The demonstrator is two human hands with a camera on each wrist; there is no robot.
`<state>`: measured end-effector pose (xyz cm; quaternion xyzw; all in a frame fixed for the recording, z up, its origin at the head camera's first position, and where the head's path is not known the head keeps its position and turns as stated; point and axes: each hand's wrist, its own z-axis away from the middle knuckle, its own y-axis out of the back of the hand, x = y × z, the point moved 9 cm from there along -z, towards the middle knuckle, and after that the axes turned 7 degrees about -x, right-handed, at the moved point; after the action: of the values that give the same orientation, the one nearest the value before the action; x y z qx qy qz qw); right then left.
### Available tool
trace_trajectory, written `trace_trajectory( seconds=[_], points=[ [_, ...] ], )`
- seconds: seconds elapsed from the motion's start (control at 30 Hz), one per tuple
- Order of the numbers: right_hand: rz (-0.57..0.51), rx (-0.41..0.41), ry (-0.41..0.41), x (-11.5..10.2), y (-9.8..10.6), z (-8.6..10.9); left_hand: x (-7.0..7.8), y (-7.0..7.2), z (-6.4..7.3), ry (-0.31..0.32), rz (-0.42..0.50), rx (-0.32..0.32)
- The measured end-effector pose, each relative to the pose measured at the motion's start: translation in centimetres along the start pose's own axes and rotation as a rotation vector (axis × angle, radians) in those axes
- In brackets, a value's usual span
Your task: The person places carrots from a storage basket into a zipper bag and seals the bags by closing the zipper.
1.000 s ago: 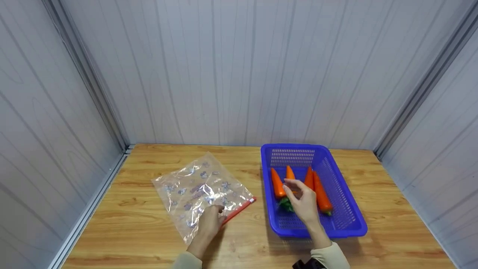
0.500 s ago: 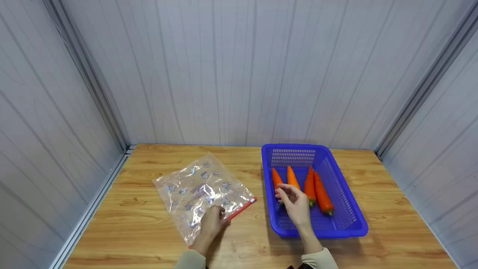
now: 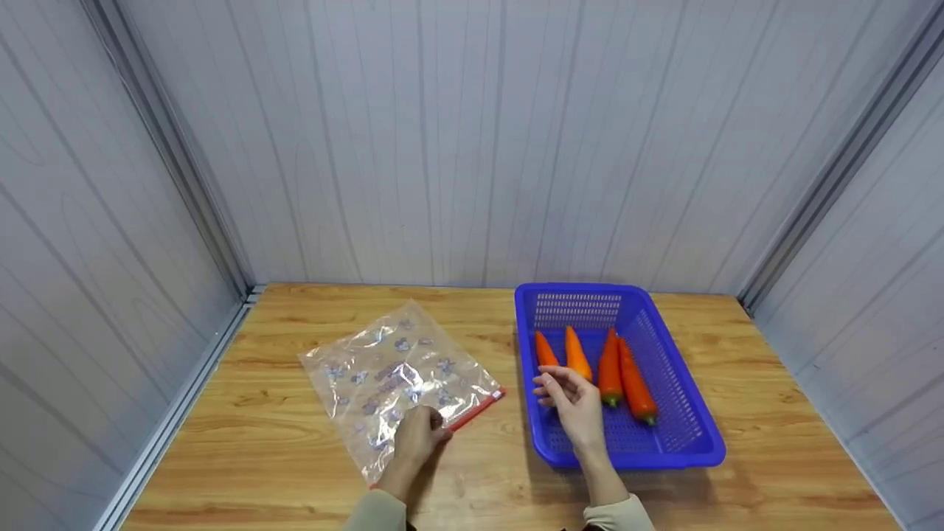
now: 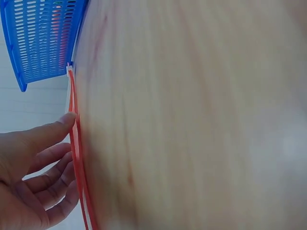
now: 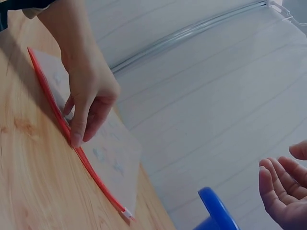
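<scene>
One bag edge (image 3: 476,411) in left fingers (image 4: 52,155), basket (image 3: 641,462) apart

I log a pale beige left sleeve (image 3: 376,512) and matching right sleeve (image 3: 623,514). By the left cuff I note a dark band (image 5: 29,3), partly cropped.

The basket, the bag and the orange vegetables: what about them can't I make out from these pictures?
- Head view: lower end of the leftmost orange vegetable, hidden by the right hand.
- Head view: part of the red strip on the bag, covered by the left hand.
- Head view: the bag's print, too small to read.
- Left wrist view: the rest of the blue basket, cut off by the top edge.
</scene>
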<state>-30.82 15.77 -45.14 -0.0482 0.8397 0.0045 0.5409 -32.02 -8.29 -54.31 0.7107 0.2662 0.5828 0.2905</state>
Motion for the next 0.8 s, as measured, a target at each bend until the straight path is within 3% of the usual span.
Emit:
trace_trajectory(
  seconds=[0.17, 0.27, 0.47, 0.8],
  points=[
    [-0.056, -0.033, 0.000, 0.8, -0.5, 0.3, 0.4, 0.2, 0.1, -0.026, -0.007, -0.003],
    [-0.034, -0.019, -0.097, -0.4, -1.3, 0.8, 0.7, 0.4, 0.2, -0.048, -0.014, 0.004],
    [-0.099, -0.035, -0.248, 0.2, -2.3, 1.5, 2.2, 1.1, 0.4, -0.113, -0.007, 0.048],
    [-0.156, -0.077, -0.308, 1.0, -3.8, 2.3, 5.1, 2.4, 0.5, -0.145, 0.026, 0.044]
  ],
)
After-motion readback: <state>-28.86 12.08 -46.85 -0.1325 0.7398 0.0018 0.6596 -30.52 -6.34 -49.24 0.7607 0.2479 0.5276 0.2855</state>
